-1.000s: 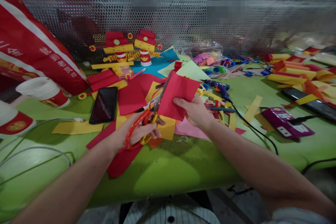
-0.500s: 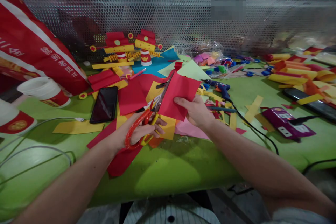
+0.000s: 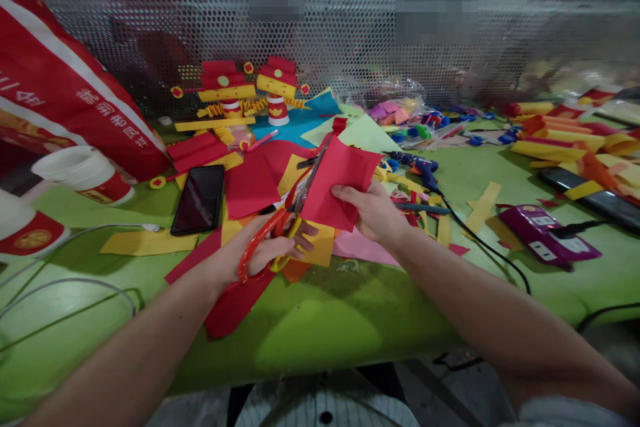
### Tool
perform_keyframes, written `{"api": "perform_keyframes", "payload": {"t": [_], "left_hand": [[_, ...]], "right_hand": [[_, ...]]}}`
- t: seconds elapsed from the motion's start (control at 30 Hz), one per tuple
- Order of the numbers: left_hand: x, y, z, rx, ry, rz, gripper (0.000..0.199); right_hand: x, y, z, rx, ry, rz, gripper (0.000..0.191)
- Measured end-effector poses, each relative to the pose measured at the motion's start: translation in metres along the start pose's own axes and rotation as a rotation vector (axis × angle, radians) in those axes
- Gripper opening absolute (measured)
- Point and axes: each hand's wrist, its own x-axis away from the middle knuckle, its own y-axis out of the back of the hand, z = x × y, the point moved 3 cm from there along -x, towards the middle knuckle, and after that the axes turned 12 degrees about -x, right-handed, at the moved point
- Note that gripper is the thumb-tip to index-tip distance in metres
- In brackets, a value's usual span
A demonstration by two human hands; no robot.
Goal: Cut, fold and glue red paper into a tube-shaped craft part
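Observation:
My left hand (image 3: pixel 273 247) is closed through the red and yellow handles of a pair of scissors (image 3: pixel 261 243). The blades point up and away, lying along the left edge of a sheet of red paper (image 3: pixel 340 180). My right hand (image 3: pixel 373 213) pinches that sheet at its right side, thumb on top and fingers hidden beneath. A narrow red strip shows to the left of the blades. Under both hands lie several red and yellow paper sheets and a pink sheet (image 3: pixel 363 248).
Left are a black phone (image 3: pixel 198 200), paper cups (image 3: pixel 85 173) and a large red bag (image 3: pixel 75 73). Two red-and-yellow paper figures (image 3: pixel 277 90) stand behind. Right are a glue gun (image 3: pixel 423 167) with its cord, a purple power strip (image 3: pixel 547 233) and paper rolls (image 3: pixel 560 137).
The scissor handles have drawn slightly closer together. The red strip beside the blades shows more. My right hand and the red sheet have hardly moved.

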Motion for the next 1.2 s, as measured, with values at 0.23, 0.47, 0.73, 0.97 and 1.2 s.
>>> {"api": "perform_keyframes", "payload": {"t": [0.23, 0.47, 0.73, 0.97, 1.2], "left_hand": [[0.000, 0.003, -0.004, -0.119, -0.005, -0.001, 0.027], [0.001, 0.002, -0.012, -0.228, 0.030, -0.056, 0.024], [-0.001, 0.002, -0.021, -0.251, 0.021, -0.057, 0.009], [-0.003, 0.001, -0.019, -0.240, 0.045, -0.060, 0.007], [-0.002, 0.003, -0.019, -0.278, 0.074, -0.062, 0.013]], "right_hand": [[0.000, -0.002, 0.001, -0.064, -0.008, -0.025, 0.050], [0.000, -0.002, 0.000, -0.050, -0.050, -0.007, 0.050], [0.001, -0.002, 0.000, -0.053, -0.082, -0.017, 0.043], [0.000, -0.002, 0.002, -0.063, -0.093, -0.031, 0.049], [0.000, 0.000, 0.000, -0.039, -0.082, -0.033, 0.050]]}}
